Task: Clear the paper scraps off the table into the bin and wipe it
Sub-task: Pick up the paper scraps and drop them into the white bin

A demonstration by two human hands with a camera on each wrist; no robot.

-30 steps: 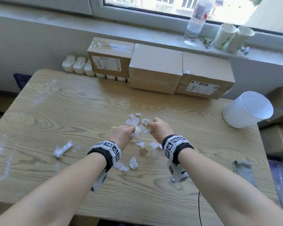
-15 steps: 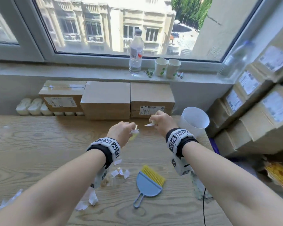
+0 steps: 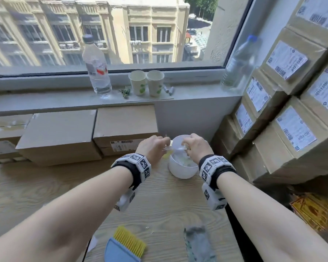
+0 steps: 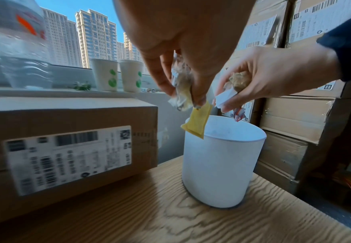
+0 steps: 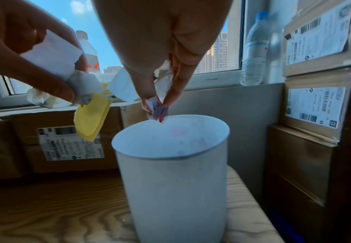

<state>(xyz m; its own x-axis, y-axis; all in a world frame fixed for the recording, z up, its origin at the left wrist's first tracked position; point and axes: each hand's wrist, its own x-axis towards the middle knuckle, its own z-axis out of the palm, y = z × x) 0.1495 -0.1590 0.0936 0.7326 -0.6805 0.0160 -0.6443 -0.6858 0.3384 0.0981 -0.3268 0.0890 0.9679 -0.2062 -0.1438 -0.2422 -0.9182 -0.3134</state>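
Note:
A white bin (image 3: 182, 168) stands on the wooden table (image 3: 159, 205) at its far right corner. My left hand (image 3: 154, 147) hovers just left of the bin's rim and grips a bunch of crumpled white paper scraps (image 4: 181, 92) with a yellow scrap (image 4: 198, 122) hanging from it. My right hand (image 3: 195, 146) is over the bin's mouth (image 5: 170, 136) and pinches white scraps, with a red-and-blue printed scrap (image 5: 156, 111) dangling at the rim. Some paper lies inside the bin.
A blue dustpan brush with yellow bristles (image 3: 124, 244) and a grey cloth (image 3: 199, 244) lie at the near edge. Cardboard boxes (image 3: 64, 137) line the back of the table. More boxes (image 3: 292, 129) are stacked to the right. A water bottle (image 3: 97, 69) and paper cups (image 3: 146, 83) stand on the sill.
Both hands gathered scraps at the table's middle, lifted them and carried them right and back to the bin. The head view swung up and right with them.

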